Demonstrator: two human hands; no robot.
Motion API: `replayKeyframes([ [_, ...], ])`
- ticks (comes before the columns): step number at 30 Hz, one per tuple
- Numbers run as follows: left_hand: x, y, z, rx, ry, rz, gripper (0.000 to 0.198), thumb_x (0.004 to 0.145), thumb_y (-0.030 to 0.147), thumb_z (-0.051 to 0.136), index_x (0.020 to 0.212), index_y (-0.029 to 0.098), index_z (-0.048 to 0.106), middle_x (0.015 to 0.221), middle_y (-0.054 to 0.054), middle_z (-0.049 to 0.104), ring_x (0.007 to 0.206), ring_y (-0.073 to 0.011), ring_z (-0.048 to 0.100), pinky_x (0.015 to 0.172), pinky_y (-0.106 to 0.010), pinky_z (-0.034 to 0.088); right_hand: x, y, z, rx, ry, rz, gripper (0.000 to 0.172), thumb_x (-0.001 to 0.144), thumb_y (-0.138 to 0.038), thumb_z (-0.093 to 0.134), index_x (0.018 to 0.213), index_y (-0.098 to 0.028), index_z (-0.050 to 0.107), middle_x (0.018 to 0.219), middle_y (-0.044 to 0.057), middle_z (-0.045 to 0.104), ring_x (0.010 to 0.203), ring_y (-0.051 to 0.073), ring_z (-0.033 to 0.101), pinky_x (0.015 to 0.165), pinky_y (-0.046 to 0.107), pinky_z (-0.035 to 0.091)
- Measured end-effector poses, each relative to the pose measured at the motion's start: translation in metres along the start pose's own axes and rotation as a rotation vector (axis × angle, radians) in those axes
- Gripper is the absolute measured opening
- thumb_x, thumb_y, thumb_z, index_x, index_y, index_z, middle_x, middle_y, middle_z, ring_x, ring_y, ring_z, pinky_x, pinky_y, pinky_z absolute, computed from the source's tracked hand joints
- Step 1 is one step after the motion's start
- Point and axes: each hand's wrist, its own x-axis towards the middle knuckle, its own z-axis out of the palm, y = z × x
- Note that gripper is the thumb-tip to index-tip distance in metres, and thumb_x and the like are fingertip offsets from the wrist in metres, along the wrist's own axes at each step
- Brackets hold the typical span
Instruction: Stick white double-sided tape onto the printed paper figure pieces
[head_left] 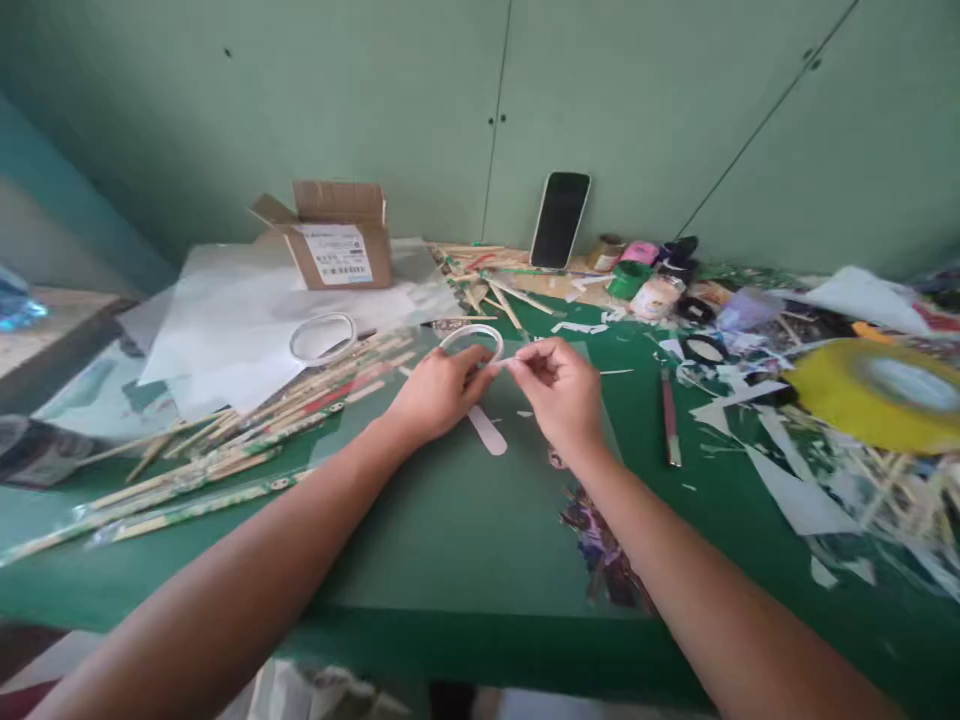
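Holding ring (484, 329) just beyond left hand (439, 393), pinching white bit (512, 363) in right hand (564, 392) close beside, with strip (489, 433) nearer left hand, bodyward, long axis slanting rightward toward body.

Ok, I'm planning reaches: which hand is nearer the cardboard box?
Left. The left hand is in front of the cardboard box and to its right; the right hand is farther off to the right.

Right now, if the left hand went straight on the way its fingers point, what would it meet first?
The left hand would likely meet the thin white strip between the hands, then the right hand; exact depth is unclear.
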Motion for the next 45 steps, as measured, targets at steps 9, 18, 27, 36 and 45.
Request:
replayKeyframes([
  [9, -0.002, 0.004, -0.004, 0.124, 0.052, 0.059, 0.021, 0.093, 0.028, 0.049, 0.090, 0.016, 0.066, 0.059, 0.000, 0.059, 0.055, -0.0146, 0.052, 0.080, -0.037, 0.043, -0.002, -0.004, -0.006, -0.156, -0.180, 0.016, 0.014, 0.084, -0.033, 0.060, 0.078, -0.020, 0.064, 0.076, 0.003, 0.068, 0.068, 0.016, 0.061, 0.064, 0.031, 0.048],
  [18, -0.002, 0.004, -0.007, 0.067, 0.080, 0.146, 0.028, 0.093, 0.030, 0.046, 0.075, 0.018, 0.064, 0.054, 0.002, 0.052, 0.051, -0.0115, 0.042, 0.072, -0.031, 0.038, -0.003, -0.014, -0.007, -0.157, -0.268, 0.112, 0.024, 0.089, -0.042, 0.049, 0.080, -0.021, 0.055, 0.065, -0.002, 0.058, 0.055, 0.013, 0.053, 0.056, 0.028, 0.041],
  [27, -0.003, 0.010, -0.005, -0.250, 0.196, -0.037, 0.030, 0.090, 0.028, 0.048, 0.066, 0.016, 0.062, 0.053, 0.003, 0.047, 0.051, -0.0088, 0.035, 0.052, -0.024, 0.030, 0.000, -0.007, -0.003, 0.315, -0.022, 0.324, 0.034, 0.081, -0.054, 0.062, 0.073, -0.022, 0.054, 0.065, -0.002, 0.053, 0.060, 0.013, 0.055, 0.059, 0.030, 0.050],
  [36, -0.001, -0.014, -0.017, 0.026, 0.167, -0.122, 0.019, 0.083, 0.028, 0.065, 0.098, 0.024, 0.075, 0.111, -0.008, 0.067, 0.107, -0.0268, 0.057, 0.102, -0.049, 0.034, -0.001, -0.019, -0.012, 0.587, -0.156, 0.621, 0.024, 0.075, -0.031, 0.065, 0.098, -0.028, 0.073, 0.103, 0.002, 0.065, 0.077, 0.012, 0.055, 0.064, 0.028, 0.050],
  [45, -0.001, 0.007, -0.013, -0.875, 0.048, -0.251, 0.026, 0.082, 0.042, 0.064, 0.082, 0.016, 0.068, 0.084, -0.004, 0.068, 0.078, -0.0141, 0.061, 0.080, -0.031, 0.048, -0.009, -0.025, -0.008, 0.589, -0.375, 0.556, 0.028, 0.079, -0.034, 0.063, 0.106, -0.033, 0.071, 0.110, 0.000, 0.067, 0.078, 0.014, 0.054, 0.069, 0.032, 0.049],
])
